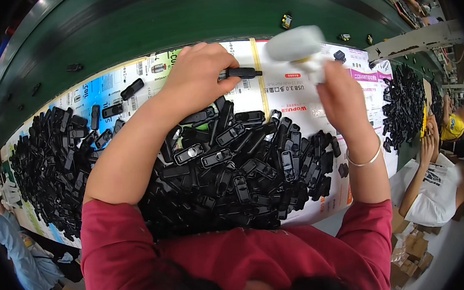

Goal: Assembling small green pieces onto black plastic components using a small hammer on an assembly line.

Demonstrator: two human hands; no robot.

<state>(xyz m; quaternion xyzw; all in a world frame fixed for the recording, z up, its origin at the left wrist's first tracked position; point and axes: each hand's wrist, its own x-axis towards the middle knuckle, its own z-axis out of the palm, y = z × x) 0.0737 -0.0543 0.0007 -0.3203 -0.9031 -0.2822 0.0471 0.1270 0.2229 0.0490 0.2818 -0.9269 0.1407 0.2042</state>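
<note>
My left hand pinches a small black plastic device, lying lengthwise over the printed sheet, between thumb and fingers. My right hand, smeared by motion, is closed on a white mallet-like tool. Its thick, pale head is raised to the right of the held device and apart from it; blur hides its exact make. Just below my hands spreads a heap of similar black devices. A few loose pieces, such as one black device, lie to the left of my left forearm.
Printed cardboard sheets cover the work surface. Beyond runs a green conveyor belt carrying a few small parts, one yellow and black. More black heaps lie left and right. Other people sit at both sides.
</note>
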